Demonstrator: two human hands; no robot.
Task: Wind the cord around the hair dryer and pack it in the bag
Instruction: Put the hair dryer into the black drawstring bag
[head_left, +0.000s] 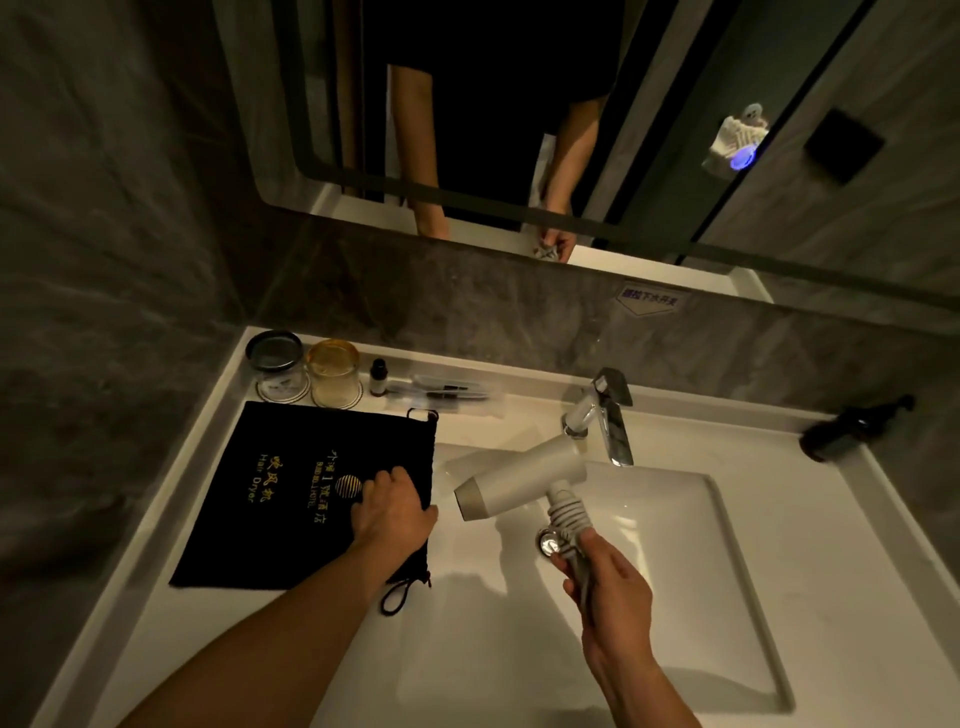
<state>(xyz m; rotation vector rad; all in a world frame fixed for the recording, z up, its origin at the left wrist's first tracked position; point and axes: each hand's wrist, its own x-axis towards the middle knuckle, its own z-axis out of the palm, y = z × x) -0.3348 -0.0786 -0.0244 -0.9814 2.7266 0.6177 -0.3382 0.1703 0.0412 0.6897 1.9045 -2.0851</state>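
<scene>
Right hand closed around handle of white hair dryer, held above the sink basin; barrel beyond the hand, nozzle toward the left hand. Cord coiled round handle just above the grip; plug probably inside the fist, view too dim. Left hand flat, fingers spread, pressing right edge of black bag, lying flat on the counter, drawstring trailing beside wrist.
</scene>
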